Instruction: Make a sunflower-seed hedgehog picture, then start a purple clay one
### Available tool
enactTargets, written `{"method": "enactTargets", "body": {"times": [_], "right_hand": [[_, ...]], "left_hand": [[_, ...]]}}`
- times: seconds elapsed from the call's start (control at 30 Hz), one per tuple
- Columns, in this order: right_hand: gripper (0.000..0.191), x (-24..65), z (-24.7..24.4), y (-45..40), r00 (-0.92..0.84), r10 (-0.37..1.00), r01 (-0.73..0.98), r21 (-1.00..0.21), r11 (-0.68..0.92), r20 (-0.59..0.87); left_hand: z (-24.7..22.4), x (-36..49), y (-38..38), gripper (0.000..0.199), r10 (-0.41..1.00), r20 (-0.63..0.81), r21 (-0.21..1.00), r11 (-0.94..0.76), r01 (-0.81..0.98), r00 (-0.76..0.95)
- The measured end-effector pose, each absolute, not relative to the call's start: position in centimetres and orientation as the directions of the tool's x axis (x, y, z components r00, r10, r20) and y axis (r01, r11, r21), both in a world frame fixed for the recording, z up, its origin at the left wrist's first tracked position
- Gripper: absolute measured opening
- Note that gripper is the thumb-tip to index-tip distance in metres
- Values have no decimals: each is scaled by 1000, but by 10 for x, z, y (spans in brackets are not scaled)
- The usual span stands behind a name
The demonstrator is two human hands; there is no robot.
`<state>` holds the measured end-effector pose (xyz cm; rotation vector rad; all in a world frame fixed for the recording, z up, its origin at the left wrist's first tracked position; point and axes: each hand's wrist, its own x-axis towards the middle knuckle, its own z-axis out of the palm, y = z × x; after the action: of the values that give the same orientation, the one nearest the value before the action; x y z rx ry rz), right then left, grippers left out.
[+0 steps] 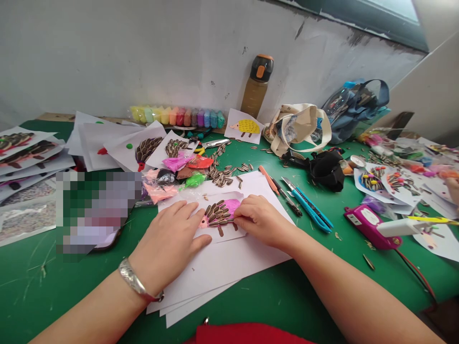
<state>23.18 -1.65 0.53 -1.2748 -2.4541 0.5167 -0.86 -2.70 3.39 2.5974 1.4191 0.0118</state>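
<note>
Two bare hands work at the middle of my view, and I read the scene from the left. A fanned pile of finished seed pictures (21, 148) lies on the green tabletop (32, 282). Next comes the left hand (167, 237), wearing a silver bangle (135, 279); its fingers sit apart and flat, pressing on a white card (211, 199) without clamping it. That card lies near the middle of the table on a stack of white paper (222, 272). On the card, a hedgehog shape of pink clay (232, 206) carries rows of striped sunflower seed shells (217, 213). The right hand (260, 220) has its fingers bunched together at the clay's right end; I cannot tell whether they pinch a shell. I judge the card light and flexible, the clay soft, and the shells thin, slick and brittle, probably easy to knock loose. I would take hold by the card's bare margin, never by the shells. Farther right, a blue utility knife (306, 208) lies just beside the paper, with a pink plastic device (369, 227) beyond it.
</note>
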Motion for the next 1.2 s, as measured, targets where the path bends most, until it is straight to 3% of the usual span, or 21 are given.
{"method": "enactTargets", "body": {"times": [0.27,0.5,0.93,1.2], "right_hand": [[13,233,9,-17,-523,836,677,-514,526,167],[17,240,9,-11,-390,900,710,-559,429,196],[20,244,10,-4,-317,942,751,-579,318,107],[31,244,27,18,-391,918,841,-379,387,70]], "left_hand": [[33,-12,-25,34,834,-71,174,-529,830,547],[31,-19,-20,36,824,-38,192,-549,814,565],[32,-20,-20,20,834,-34,216,-532,819,551],[32,-17,-21,17,826,-82,201,-534,821,557]]}}
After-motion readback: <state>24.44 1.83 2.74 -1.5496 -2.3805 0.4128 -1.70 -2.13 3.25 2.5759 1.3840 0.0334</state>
